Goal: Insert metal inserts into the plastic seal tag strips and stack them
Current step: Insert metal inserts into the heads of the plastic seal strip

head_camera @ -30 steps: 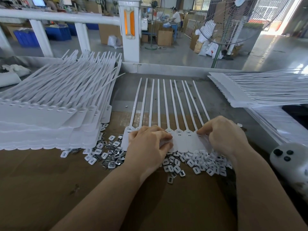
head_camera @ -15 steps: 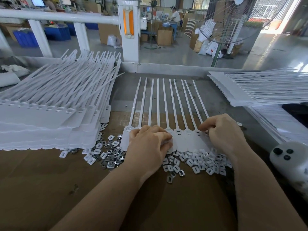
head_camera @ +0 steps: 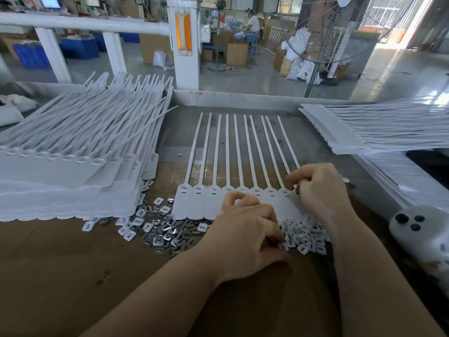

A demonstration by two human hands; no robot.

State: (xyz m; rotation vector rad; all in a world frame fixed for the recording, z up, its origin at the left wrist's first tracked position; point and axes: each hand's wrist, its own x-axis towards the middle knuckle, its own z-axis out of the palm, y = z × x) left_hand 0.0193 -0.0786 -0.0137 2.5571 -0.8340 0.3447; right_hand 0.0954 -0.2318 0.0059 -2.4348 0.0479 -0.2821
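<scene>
- Seal tag strip [head_camera: 194, 203]: a white joined row of flat tags lies at the centre of the table [head_camera: 170, 137], tag heads near, thin tails fanning toward the far edge.
- Left hand [head_camera: 245, 229]: fingers curled, resting over the near edge of the strip's middle tags and reaching the loose pieces just right of it; whether it pinches one cannot be told.
- Right hand [head_camera: 320, 193]: fingers curled over the strip's rightmost tag heads, forefinger and thumb drawn together there; any piece between them is hidden.
- Metal inserts [head_camera: 165, 229]: small metal and white pieces scattered on brown cardboard [head_camera: 73, 276] along the strip's near edge.
- Left stack [head_camera: 60, 176]: piled strips at left.
- Right stack [head_camera: 364, 130]: piled strips at far right.
</scene>
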